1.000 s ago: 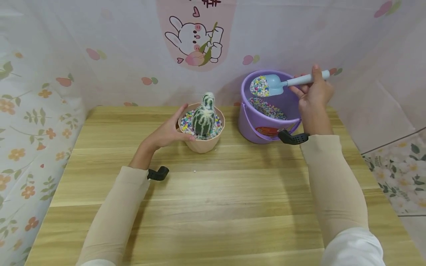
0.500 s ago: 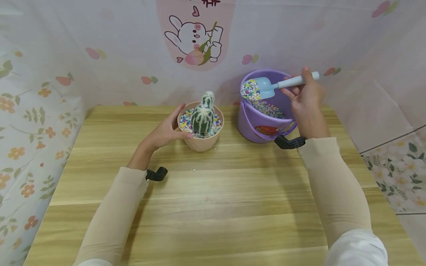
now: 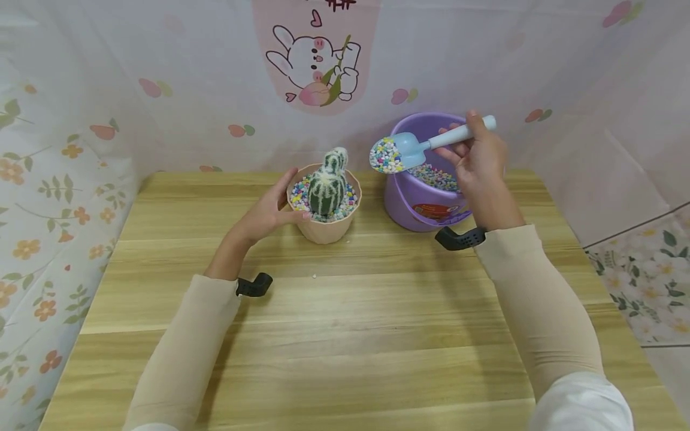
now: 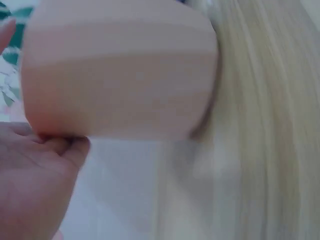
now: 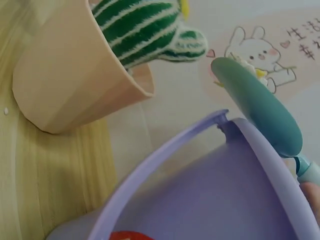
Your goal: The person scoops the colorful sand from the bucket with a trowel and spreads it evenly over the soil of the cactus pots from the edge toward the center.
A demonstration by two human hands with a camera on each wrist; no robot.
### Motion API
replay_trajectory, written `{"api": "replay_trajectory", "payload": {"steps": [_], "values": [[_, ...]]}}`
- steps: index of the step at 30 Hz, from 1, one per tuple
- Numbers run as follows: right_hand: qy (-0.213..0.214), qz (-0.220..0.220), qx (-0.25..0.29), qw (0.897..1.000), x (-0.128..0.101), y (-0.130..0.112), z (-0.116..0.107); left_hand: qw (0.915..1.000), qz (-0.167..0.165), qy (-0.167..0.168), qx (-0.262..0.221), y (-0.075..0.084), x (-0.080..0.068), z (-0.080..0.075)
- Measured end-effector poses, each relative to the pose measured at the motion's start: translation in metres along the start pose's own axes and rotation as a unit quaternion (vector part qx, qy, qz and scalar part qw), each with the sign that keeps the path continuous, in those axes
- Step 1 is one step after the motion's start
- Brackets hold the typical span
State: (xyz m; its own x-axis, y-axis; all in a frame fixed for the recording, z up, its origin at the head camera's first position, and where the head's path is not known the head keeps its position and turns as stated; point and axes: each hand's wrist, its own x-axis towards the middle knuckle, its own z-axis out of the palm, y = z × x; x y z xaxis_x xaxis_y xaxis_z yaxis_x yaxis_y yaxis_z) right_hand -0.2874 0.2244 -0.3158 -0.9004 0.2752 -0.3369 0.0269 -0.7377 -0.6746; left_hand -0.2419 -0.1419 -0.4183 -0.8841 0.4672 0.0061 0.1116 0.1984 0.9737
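My left hand [image 3: 264, 215] grips a peach flowerpot [image 3: 326, 232] by its left side, thumb at the front and fingers behind. A striped green cactus [image 3: 326, 191] stands in the pot among colourful pebbles [image 3: 345, 209]. In the left wrist view the pot's faceted wall [image 4: 120, 75] fills the upper middle. My right hand [image 3: 482, 158] holds a light blue scoop [image 3: 412, 149] by its pale handle, above the left rim of a purple bucket [image 3: 412, 206]. A load of colourful pebbles [image 3: 386, 154] lies in the scoop. In the right wrist view the scoop's underside [image 5: 265, 110] shows.
More pebbles [image 3: 436, 178] lie inside the bucket. A few stray white pebbles, one in front of the pot [image 3: 314, 276], lie on the wooden table [image 3: 345, 347]. A printed cloth [image 3: 205, 72] hangs right behind the pot and bucket.
My right hand has carried the loaded scoop left, from over the bucket's opening to its left rim, closer to the pot. The left hand and the pot have stayed nearly still.
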Motion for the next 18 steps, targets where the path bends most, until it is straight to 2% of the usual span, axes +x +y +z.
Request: {"api": "replay_trajectory", "payload": {"steps": [5,8,12,18], "values": [[-0.017,-0.002,-0.016,1.000,-0.002,0.006,0.005,0.9950,-0.040,0.030,0.086,0.007,0.002,0.013],[-0.019,0.003,-0.024,1.000,-0.002,0.010,0.008,0.9899,-0.050,0.048,0.124,0.007,0.004,0.018],[-0.021,0.002,-0.034,0.999,-0.003,0.013,0.010,0.9871,-0.046,0.051,0.144,0.008,0.005,0.018],[-0.030,-0.005,-0.056,0.998,-0.004,0.019,0.014,0.9893,-0.042,0.032,0.136,0.009,0.006,0.012]]}}
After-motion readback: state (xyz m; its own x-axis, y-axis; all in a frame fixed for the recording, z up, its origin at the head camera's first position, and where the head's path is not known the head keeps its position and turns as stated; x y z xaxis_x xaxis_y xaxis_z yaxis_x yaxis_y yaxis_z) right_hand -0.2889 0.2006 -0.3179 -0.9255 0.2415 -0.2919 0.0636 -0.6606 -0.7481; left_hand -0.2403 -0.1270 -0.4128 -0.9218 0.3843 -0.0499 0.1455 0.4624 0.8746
